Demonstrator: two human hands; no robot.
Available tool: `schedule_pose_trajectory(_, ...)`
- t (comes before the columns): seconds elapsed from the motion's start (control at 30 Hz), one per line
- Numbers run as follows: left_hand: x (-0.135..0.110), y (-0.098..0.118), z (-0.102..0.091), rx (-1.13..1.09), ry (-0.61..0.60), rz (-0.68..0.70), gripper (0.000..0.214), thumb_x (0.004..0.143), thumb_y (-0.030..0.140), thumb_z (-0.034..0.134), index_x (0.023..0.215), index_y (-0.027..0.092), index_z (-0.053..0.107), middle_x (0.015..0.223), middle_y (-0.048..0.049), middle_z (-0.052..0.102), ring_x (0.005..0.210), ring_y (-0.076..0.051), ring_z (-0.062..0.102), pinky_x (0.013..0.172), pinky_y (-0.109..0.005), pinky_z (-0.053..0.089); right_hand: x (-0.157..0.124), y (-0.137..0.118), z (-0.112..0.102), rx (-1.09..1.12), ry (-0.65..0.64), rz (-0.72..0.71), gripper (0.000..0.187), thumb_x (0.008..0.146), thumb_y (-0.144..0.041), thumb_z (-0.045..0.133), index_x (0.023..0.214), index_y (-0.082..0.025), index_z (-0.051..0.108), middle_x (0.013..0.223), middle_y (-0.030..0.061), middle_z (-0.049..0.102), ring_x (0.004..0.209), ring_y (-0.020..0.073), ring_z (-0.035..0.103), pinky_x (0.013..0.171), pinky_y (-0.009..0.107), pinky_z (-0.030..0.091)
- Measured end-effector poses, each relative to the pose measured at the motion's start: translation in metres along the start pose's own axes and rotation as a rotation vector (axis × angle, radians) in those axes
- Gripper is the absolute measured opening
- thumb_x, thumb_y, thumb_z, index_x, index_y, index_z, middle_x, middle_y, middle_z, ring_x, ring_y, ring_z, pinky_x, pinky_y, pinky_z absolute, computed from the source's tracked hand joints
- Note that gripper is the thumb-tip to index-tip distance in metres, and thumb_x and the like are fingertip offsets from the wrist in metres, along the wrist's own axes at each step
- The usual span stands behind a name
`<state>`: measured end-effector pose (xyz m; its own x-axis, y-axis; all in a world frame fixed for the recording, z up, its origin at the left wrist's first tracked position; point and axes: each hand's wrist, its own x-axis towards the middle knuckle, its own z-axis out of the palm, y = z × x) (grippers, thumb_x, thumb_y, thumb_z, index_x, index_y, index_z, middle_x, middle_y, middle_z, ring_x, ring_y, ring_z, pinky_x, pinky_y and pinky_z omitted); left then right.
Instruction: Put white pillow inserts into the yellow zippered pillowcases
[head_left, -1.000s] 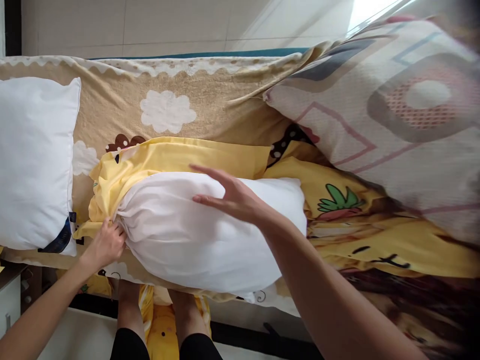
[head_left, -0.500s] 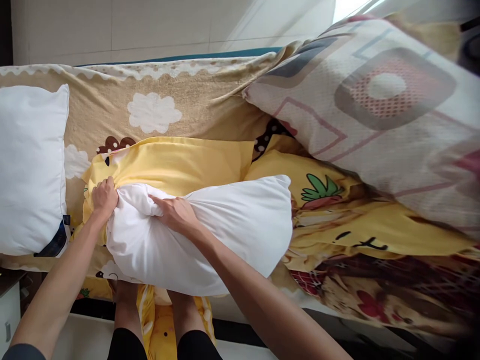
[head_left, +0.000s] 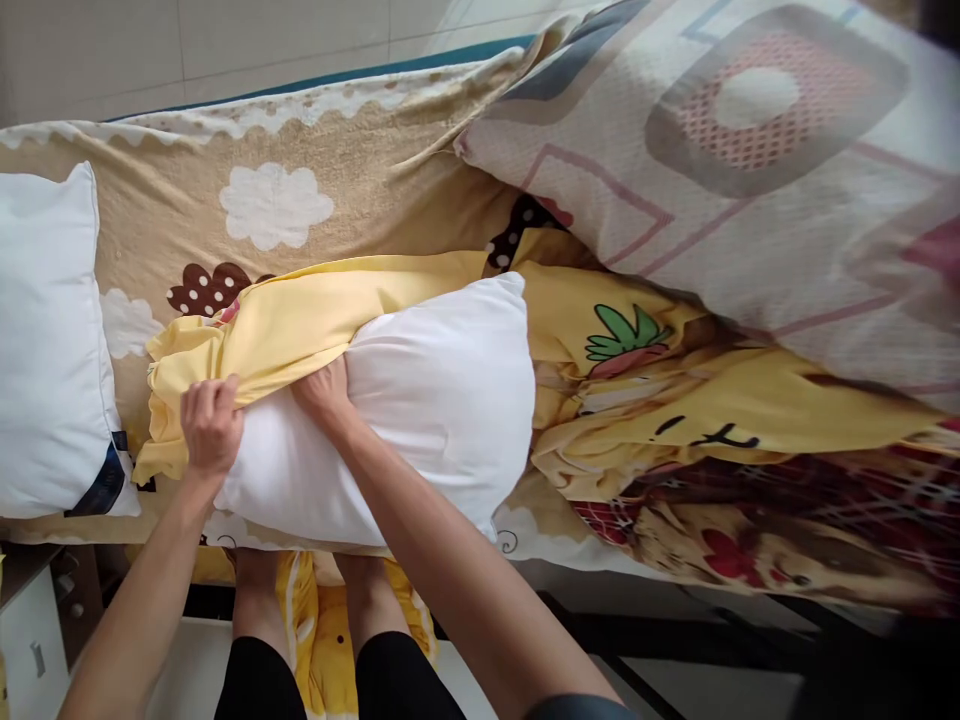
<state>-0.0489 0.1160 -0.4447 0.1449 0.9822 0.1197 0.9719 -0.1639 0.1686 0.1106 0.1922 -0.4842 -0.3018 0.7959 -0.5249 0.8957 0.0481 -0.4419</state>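
Observation:
A white pillow lies on the bed in front of me, its left end inside a yellow pillowcase. My left hand is closed on the pillowcase's open edge at the pillow's left end. My right hand presses into the pillow at the mouth of the case, and its fingers are tucked under the yellow cloth and hidden.
A second white pillow lies at the left on the tan sheet with white clouds. A patterned quilt and a yellow cartoon cover are heaped at the right. My legs stand at the bed's near edge.
My right hand went from hovering open over the pillow to pushing into the case's mouth. The left hand shifted its hold on the yellow edge, and the case has come further over the pillow.

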Motion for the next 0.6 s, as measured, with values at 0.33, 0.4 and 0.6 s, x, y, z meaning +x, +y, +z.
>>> schedule_pose_trajectory(0.33,-0.113,-0.033,0.01,0.002,-0.159,-0.517,0.033,0.087,0.015,0.043,0.117,0.012,0.059,0.103,-0.0153,0.06,0.102,-0.03,0.056,0.088,-0.041,0.046,-0.204,-0.01,0.049,0.015,0.304,-0.51,0.054,0.091,-0.014,0.041,0.145,-0.012,0.046,0.149,0.013,0.047,0.146,0.0283,0.028,0.116,0.048,0.03)
schedule_pose_trajectory(0.4,-0.124,-0.031,0.01,0.007,-0.129,-0.567,0.027,0.088,0.02,0.047,0.11,0.015,0.062,0.101,-0.0135,0.061,0.103,-0.03,0.056,0.09,-0.042,0.044,-0.246,-0.01,0.09,-0.025,0.242,-0.605,0.063,0.087,-0.009,0.04,0.149,-0.018,0.041,0.152,0.0073,0.046,0.143,0.0246,0.035,0.109,0.043,0.038)
schedule_pose_trajectory(0.6,-0.132,-0.048,0.017,-0.019,0.035,-0.994,0.014,0.076,0.022,0.059,0.089,0.017,0.06,0.094,-0.009,0.061,0.101,-0.03,0.058,0.092,-0.045,0.041,-0.196,0.019,0.156,-0.062,0.188,-0.582,0.078,0.077,0.007,0.036,0.151,-0.021,0.037,0.146,0.0015,0.053,0.127,0.0141,0.053,0.094,0.03,0.046)
